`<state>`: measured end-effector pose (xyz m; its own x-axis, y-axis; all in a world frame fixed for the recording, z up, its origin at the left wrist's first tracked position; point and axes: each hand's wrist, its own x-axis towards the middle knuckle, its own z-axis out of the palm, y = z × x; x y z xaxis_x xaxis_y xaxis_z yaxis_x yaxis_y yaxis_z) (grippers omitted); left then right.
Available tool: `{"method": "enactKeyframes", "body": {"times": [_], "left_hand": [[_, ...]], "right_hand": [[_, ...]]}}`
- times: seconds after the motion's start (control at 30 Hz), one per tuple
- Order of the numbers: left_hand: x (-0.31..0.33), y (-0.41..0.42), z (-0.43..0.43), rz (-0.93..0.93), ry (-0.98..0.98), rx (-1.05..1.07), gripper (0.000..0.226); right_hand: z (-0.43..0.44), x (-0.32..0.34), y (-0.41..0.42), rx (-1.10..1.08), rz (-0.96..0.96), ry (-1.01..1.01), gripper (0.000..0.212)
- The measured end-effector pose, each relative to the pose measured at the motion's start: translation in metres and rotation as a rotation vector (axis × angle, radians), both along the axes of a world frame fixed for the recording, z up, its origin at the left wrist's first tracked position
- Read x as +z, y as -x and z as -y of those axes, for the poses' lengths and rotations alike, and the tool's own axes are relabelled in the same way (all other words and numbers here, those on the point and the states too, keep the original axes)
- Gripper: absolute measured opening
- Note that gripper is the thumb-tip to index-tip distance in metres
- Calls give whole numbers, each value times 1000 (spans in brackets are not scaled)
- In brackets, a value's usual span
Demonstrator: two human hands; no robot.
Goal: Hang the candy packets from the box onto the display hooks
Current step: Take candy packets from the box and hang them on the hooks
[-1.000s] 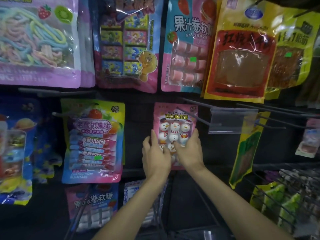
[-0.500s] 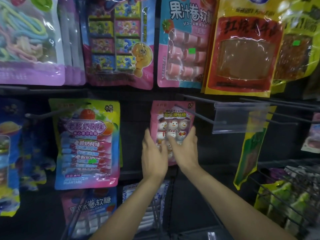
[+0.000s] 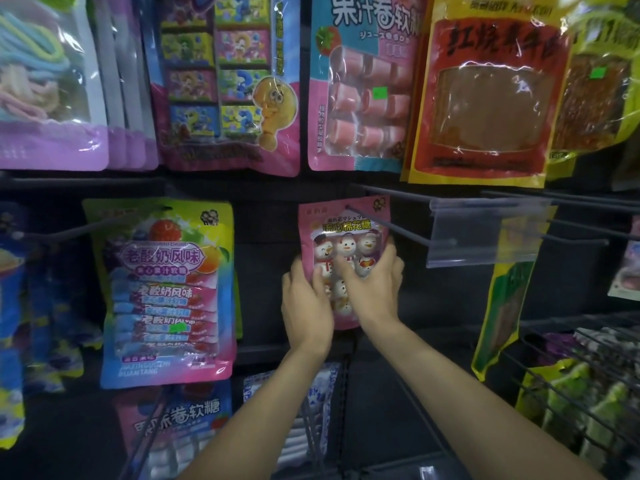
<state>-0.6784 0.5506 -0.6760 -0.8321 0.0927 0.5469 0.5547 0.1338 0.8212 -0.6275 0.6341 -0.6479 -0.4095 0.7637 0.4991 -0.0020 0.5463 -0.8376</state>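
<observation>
A pink packet of snowman marshmallows (image 3: 341,221) hangs far back on a black display hook (image 3: 394,228), whose rod passes through the hole near the packet's top. My left hand (image 3: 304,299) grips the packet's lower left edge. My right hand (image 3: 375,285) presses on its lower right front, fingers spread over the snowmen. Both hands cover the packet's lower half. The box is out of view.
A clear price-tag holder (image 3: 485,230) sticks out on the hook's front end, right of my hands. A yellow-blue candy packet (image 3: 166,289) hangs to the left. Pink and yellow packets (image 3: 485,91) hang above. A wire basket (image 3: 588,386) juts out at lower right.
Both hands have stayed on the pink packet and pushed it slightly further back along the hook. The view has drifted right and down a little.
</observation>
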Motion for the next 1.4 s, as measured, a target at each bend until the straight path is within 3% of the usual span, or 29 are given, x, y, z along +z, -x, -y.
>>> {"method": "enactKeyframes", "body": {"times": [0.33,0.5,0.8,1.0,1.23,1.4], "left_hand": [[-5,-4,5,14,-65,-61,27],[-3,-8,6,76,7,-84,53],[1,-15,12,135,124,-95,73],[5,-19,18,163,178,-101,74],[-4,-38,40,155,385,-47,87],[-3,-64,71,118,510,-30,80]], "right_hand": [[-1,-10,-14,92,-29,18,95],[1,-6,-17,118,-18,53,95],[4,-1,-26,124,36,103,104],[7,2,-31,127,73,98,94],[23,-13,-67,106,215,-4,101],[28,-22,-108,117,297,-62,99]]}}
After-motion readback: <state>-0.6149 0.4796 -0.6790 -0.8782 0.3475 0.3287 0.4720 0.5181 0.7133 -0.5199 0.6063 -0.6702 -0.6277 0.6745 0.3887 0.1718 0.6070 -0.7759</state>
